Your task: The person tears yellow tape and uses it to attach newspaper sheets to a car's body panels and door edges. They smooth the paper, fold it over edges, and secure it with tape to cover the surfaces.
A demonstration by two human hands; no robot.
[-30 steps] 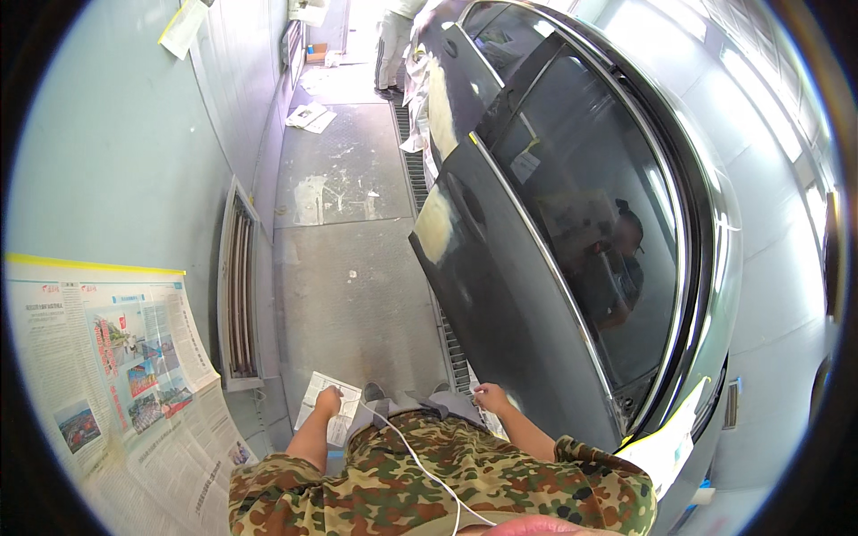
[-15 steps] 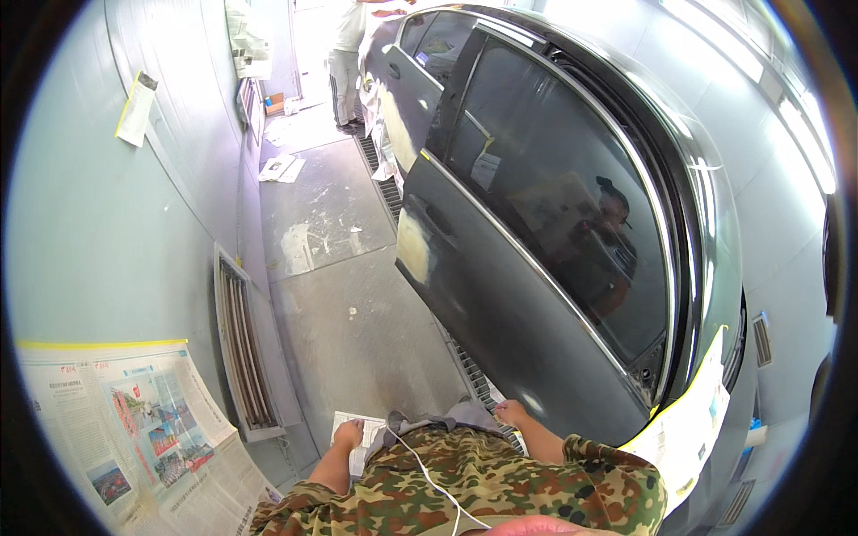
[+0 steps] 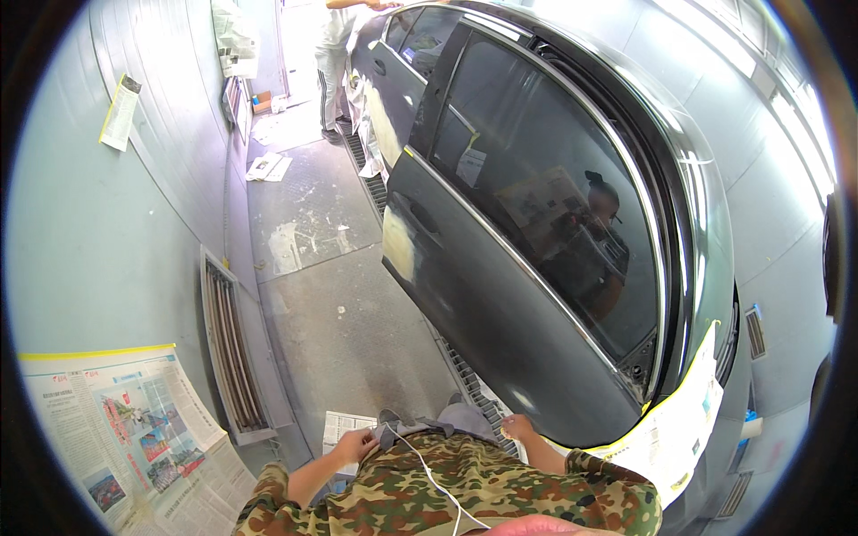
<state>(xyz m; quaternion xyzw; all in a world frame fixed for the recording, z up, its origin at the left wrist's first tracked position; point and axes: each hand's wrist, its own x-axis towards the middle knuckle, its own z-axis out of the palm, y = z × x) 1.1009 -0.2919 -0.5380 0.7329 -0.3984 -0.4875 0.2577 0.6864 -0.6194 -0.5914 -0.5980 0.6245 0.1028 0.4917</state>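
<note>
My left hand (image 3: 357,444) is at the left side of my waist, fingers curled in at the grey cloth (image 3: 390,436) there. Whatever it grips, if anything, is hidden. Past that hand shows a newspaper sheet (image 3: 350,420), seemingly lower down. My right hand (image 3: 517,427) hangs at my right side near the lower edge of the dark car door (image 3: 527,330), apart from it; its fingers are bent together and any small thing in them cannot be made out. Pale filler patches (image 3: 399,248) show on the door. A white cord (image 3: 427,469) runs down my camouflage shirt (image 3: 447,491).
Newspaper with yellow tape covers the lower left wall (image 3: 147,438) and the car's front part (image 3: 675,447). A wall vent (image 3: 234,344) stands at left. Floor grating (image 3: 469,371) runs along the car. Another person (image 3: 331,71) stands by its far end.
My left hand has moved right, in against my waist. My right hand has shifted slightly down. The view has turned a little, so the car and floor sit farther left.
</note>
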